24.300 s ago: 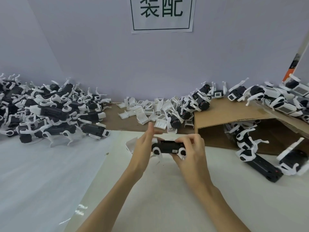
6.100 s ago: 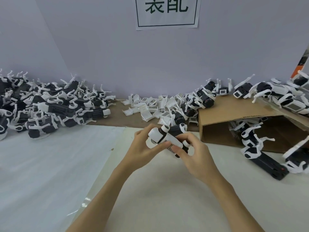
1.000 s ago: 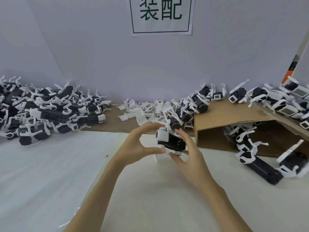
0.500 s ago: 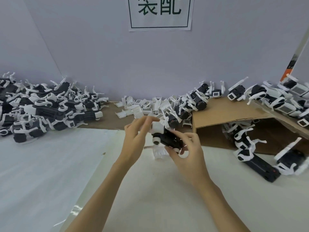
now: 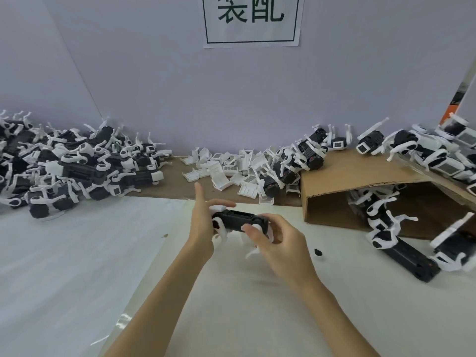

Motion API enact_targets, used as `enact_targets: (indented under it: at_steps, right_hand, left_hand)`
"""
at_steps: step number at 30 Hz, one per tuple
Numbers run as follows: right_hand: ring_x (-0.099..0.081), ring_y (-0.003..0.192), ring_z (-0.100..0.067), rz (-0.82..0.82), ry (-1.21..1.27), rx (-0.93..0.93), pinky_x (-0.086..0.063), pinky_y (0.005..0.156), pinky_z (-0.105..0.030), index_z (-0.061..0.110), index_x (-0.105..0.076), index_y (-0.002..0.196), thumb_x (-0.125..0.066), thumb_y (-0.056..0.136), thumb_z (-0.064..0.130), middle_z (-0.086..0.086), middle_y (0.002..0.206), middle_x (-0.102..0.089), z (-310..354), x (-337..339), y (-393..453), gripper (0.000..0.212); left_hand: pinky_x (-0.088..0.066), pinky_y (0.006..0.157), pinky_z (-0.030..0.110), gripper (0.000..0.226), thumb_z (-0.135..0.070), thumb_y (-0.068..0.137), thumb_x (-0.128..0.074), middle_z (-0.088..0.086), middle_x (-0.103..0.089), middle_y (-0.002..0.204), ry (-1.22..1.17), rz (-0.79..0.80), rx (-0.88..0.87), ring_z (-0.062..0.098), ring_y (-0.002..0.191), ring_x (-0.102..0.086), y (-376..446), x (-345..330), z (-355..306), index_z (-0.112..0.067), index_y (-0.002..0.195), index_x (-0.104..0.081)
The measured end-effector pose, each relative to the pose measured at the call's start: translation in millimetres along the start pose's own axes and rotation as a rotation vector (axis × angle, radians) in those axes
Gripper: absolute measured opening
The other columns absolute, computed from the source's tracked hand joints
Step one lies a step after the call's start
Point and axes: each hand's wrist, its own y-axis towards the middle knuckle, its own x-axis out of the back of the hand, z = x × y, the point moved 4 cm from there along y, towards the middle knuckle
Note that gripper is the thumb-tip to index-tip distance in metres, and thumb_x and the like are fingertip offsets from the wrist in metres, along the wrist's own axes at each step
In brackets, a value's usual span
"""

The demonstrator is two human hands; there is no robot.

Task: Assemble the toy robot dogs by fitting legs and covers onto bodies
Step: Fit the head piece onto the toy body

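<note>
Both hands lowered toy dog body, now level.

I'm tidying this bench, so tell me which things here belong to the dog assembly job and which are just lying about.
Belongs to the job:
- black dog body, gripped by left hand and right hand
- loose white covers
- pile of dogs at left
- dogs at right

Just lying about:
- cardboard box
- wall sign
- small black bit
- white sheet
</note>
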Motion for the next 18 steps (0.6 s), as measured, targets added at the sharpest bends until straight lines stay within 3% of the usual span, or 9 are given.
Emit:
enact_targets:
  at_steps: [3, 5, 7, 9, 11, 13, 14, 16, 18]
  right_hand:
    - [-0.075, 0.069, -0.013, -0.066, 0.046, -0.121, -0.060, 0.072, -0.036, 0.020, -0.070, 0.080, -0.067, 0.082, 0.074, 0.004, 0.071, -0.075, -8.9, 3.8, 1.5, 0.054]
    - [-0.075, 0.063, -0.019, -0.035, 0.082, -0.188, -0.063, 0.067, -0.038, 0.010, -0.067, 0.074, -0.054, 0.089, 0.077, -0.003, 0.067, -0.075, -13.3, 5.2, 2.1, 0.069]
    - [-0.075, 0.065, -0.023, -0.009, 0.204, -0.192, -0.061, 0.060, -0.032, 0.012, -0.074, 0.086, -0.036, 0.100, 0.070, -0.008, 0.071, -0.076, -16.3, 5.0, 5.7, 0.070]
    - [-0.074, 0.076, -0.021, -0.046, 0.254, -0.148, -0.059, 0.065, -0.028, 0.022, -0.075, 0.104, -0.034, 0.110, 0.052, -0.005, 0.083, -0.077, -20.0, 6.0, 9.4, 0.051]
    - [-0.069, 0.101, -0.014, -0.050, -0.019, 0.007, -0.056, 0.084, -0.025, 0.031, -0.069, 0.116, -0.046, 0.111, 0.028, 0.007, 0.109, -0.073, -25.1, 9.9, 13.0, 0.024]
    - [-0.052, 0.132, -0.016, 0.127, -0.402, 0.141, -0.040, 0.109, -0.023, 0.027, -0.063, 0.135, -0.057, 0.104, 0.013, 0.006, 0.141, -0.058, -34.2, 3.7, 12.8, 0.034]
    - [-0.041, 0.143, -0.017, 0.222, -0.540, 0.147, -0.031, 0.117, -0.026, 0.026, -0.060, 0.141, -0.060, 0.102, 0.014, 0.006, 0.151, -0.049, -39.6, -0.5, 11.1, 0.040]
    - [-0.032, 0.149, -0.011, 0.286, -0.662, 0.115, -0.022, 0.120, -0.028, 0.028, -0.062, 0.138, -0.064, 0.101, 0.023, 0.008, 0.157, -0.045, -44.0, -4.0, 7.7, 0.038]
    - [-0.043, 0.140, -0.010, 0.223, -0.635, 0.146, -0.028, 0.112, -0.025, 0.027, -0.070, 0.118, -0.070, 0.098, 0.025, 0.008, 0.143, -0.058, -41.5, -2.9, 8.3, 0.020]
  left_hand:
    - [-0.060, 0.069, 0.036, 0.083, -0.085, 0.092, -0.048, 0.013, -0.075, 0.072, 0.233, 0.113, -0.002, 0.025, 0.061, -0.072, -0.9, -9.0, 1.3, -0.007, 0.098, -0.077]
    - [-0.061, 0.060, 0.032, 0.071, -0.073, 0.094, -0.060, 0.011, -0.068, 0.062, 0.372, 0.138, -0.027, 0.025, 0.055, -0.070, 0.9, -12.5, 3.6, -0.002, 0.100, -0.069]
    - [-0.055, 0.050, 0.028, 0.059, -0.061, 0.098, -0.063, 0.014, -0.062, 0.059, 0.334, 0.104, -0.027, 0.027, 0.049, -0.064, 3.0, -10.2, 3.8, -0.002, 0.097, -0.066]
    - [-0.054, 0.051, 0.028, 0.050, -0.054, 0.100, -0.063, 0.017, -0.066, 0.067, 0.155, 0.069, 0.018, 0.028, 0.052, -0.062, 3.8, -4.9, 0.6, -0.005, 0.098, -0.070]
    - [-0.058, 0.057, 0.032, 0.046, -0.052, 0.103, -0.060, 0.017, -0.072, 0.080, -0.015, 0.045, 0.035, 0.031, 0.065, -0.064, 4.9, 0.5, -4.9, -0.007, 0.103, -0.072]
    - [-0.061, 0.064, 0.035, 0.046, -0.052, 0.105, -0.057, 0.018, -0.072, 0.087, -0.106, 0.050, 0.017, 0.032, 0.073, -0.063, 5.8, 3.1, -7.8, -0.007, 0.108, -0.070]
    - [-0.062, 0.068, 0.037, 0.046, -0.051, 0.106, -0.056, 0.018, -0.071, 0.083, -0.133, 0.052, 0.012, 0.032, 0.068, -0.063, 5.9, 3.5, -8.2, -0.007, 0.108, -0.068]
    - [-0.061, 0.076, 0.040, 0.043, -0.046, 0.109, -0.053, 0.016, -0.069, 0.076, -0.190, 0.006, 0.021, 0.027, 0.054, -0.063, 6.1, 5.4, -7.6, -0.004, 0.109, -0.064]
    - [-0.059, 0.072, 0.034, 0.037, -0.039, 0.110, -0.051, 0.015, -0.068, 0.082, -0.213, -0.073, 0.042, 0.026, 0.054, -0.063, 6.8, 9.1, -7.5, -0.004, 0.115, -0.060]
